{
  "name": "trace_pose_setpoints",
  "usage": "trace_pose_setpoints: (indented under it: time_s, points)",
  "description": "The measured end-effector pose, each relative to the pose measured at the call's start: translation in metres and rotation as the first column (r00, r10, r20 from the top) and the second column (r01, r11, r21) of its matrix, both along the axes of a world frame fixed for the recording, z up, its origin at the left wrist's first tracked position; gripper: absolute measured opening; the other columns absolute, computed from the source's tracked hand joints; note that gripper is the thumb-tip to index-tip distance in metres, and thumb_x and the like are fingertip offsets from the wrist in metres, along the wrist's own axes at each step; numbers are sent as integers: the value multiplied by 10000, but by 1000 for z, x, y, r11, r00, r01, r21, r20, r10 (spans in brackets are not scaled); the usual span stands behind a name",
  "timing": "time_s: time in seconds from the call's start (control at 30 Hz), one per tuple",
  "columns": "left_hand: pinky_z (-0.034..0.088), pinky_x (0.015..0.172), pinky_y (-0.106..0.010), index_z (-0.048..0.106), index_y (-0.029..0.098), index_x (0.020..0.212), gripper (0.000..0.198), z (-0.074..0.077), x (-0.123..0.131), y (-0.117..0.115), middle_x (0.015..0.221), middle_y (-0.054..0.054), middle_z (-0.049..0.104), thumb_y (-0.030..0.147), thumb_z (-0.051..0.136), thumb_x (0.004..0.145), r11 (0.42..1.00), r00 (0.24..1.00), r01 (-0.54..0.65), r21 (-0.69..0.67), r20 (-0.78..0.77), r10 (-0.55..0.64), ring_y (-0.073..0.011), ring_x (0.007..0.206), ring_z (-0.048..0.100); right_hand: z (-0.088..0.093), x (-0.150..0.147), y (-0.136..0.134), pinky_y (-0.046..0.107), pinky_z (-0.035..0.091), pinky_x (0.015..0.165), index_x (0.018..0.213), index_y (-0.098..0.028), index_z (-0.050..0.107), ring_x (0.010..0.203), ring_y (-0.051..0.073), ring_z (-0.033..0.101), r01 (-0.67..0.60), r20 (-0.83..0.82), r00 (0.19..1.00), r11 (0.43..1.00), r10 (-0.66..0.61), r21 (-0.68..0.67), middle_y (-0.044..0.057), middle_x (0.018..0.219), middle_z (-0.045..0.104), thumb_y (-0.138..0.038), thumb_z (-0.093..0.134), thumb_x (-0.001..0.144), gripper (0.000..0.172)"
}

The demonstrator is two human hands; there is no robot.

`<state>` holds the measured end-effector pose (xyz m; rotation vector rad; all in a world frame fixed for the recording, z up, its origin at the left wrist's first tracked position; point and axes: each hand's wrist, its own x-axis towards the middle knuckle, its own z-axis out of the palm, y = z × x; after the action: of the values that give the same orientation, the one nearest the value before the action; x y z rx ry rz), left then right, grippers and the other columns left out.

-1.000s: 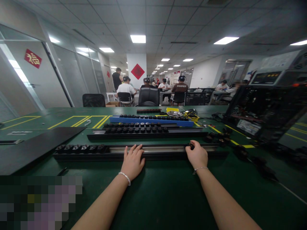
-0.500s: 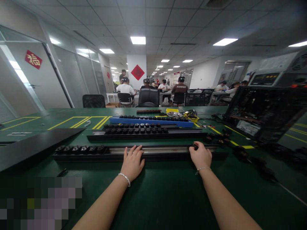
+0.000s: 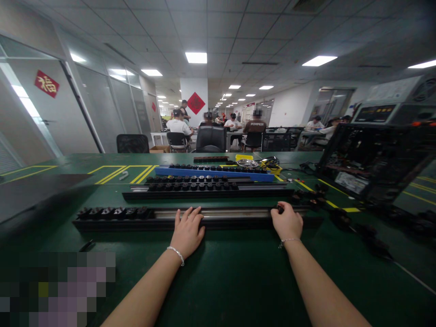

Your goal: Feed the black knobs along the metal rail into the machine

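Note:
A long black rail (image 3: 235, 224) with a bare metal channel lies across the green table in front of me. At its left end sits a row of several black modules (image 3: 119, 212) with round tops. My left hand (image 3: 187, 229) rests on the middle of the rail, fingers spread and holding nothing. Near the right end, my right hand (image 3: 288, 222) pinches a small black module (image 3: 280, 209) at the rail; the fingers mostly cover it.
Behind lie another black rail (image 3: 204, 195) and a blue rail (image 3: 211, 173), both carrying modules. An opened computer case (image 3: 361, 159) stands on the right, with loose black parts (image 3: 340, 218) before it. A dark panel (image 3: 41, 190) is at left. People sit at far desks.
My right hand has shifted slightly to the right along the rail with the black module. The dark panel at left sits differently and looks blurred. My left hand stays on the rail.

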<state>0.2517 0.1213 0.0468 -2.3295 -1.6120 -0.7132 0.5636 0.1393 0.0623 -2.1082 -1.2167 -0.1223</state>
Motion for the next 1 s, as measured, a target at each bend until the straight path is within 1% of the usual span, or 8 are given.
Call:
trace_pose_setpoints:
  time_s: [0.17, 0.27, 0.5, 0.57, 0.67, 0.73, 0.83, 1.0]
  points:
    - [175, 1071, -579, 593, 250, 1028, 248, 1, 0, -1, 1317, -31, 523, 280, 490, 804, 1000, 1000, -1, 0, -2, 1, -275, 1250, 408, -1, 4, 1, 371, 336, 908, 1087, -179, 569, 819, 216, 558, 30, 2, 1000, 1000, -30, 6, 74, 900, 659, -304, 436, 740, 392]
    - [177, 1069, -581, 591, 253, 1033, 252, 1, 1, -1, 1315, -32, 525, 281, 486, 805, 1000, 1000, 0, 3, -4, 0, -275, 1248, 410, -1, 6, 1, 370, 328, 927, 1111, -171, 551, 847, 217, 569, 32, -1, 1000, 999, -32, -3, 77, 918, 661, -307, 429, 748, 407]
    - [173, 1073, -579, 592, 255, 1026, 247, 0, 0, 0, 1321, -35, 519, 288, 485, 805, 1000, 1000, 0, 4, 1, 0, -275, 1252, 405, 5, 13, -3, 361, 363, 870, 1188, -163, 501, 906, 234, 579, -32, 44, 998, 994, 37, -108, 89, 1016, 651, -328, 393, 773, 460]
    - [174, 1074, -576, 592, 254, 1029, 250, 0, 0, 0, 1319, -37, 521, 288, 485, 805, 1000, 1000, 0, 4, 4, 0, -274, 1250, 407, 6, 17, -4, 362, 364, 861, 1163, -156, 523, 918, 241, 577, -43, 88, 995, 990, 55, -137, 98, 1008, 650, -345, 400, 767, 455]
    - [171, 1075, -575, 593, 256, 1031, 252, 0, 0, 0, 1316, -36, 523, 287, 483, 806, 1000, 1000, 0, 3, 7, 0, -272, 1251, 406, 6, 22, -7, 378, 346, 872, 1054, -148, 588, 922, 250, 575, -54, 165, 983, 981, 86, -189, 114, 975, 650, -380, 399, 761, 419]
    - [169, 1076, -576, 596, 256, 1029, 252, 0, 1, 0, 1316, -40, 523, 287, 484, 804, 1000, 1000, -1, 3, 9, 1, -273, 1254, 402, 7, 24, -9, 388, 331, 885, 1000, -153, 614, 914, 252, 573, -55, 180, 979, 975, 95, -215, 112, 925, 656, -410, 390, 762, 415]
    - [167, 1075, -579, 596, 256, 1025, 250, 1, 1, 0, 1317, -39, 522, 284, 481, 805, 1000, 1000, 2, 0, 10, -2, -275, 1253, 403, 7, 24, -10, 394, 314, 902, 991, -166, 628, 907, 251, 571, -43, 164, 983, 976, 79, -215, 99, 869, 658, -444, 384, 760, 436]
    - [166, 1076, -576, 598, 260, 1022, 250, 2, 1, -1, 1309, -41, 529, 277, 494, 795, 1000, 1000, 3, 3, 19, -3, -276, 1248, 410, 6, 23, -12, 400, 284, 944, 1020, -166, 632, 927, 248, 560, -20, 157, 986, 983, 49, -185, 101, 898, 655, -459, 372, 764, 469]
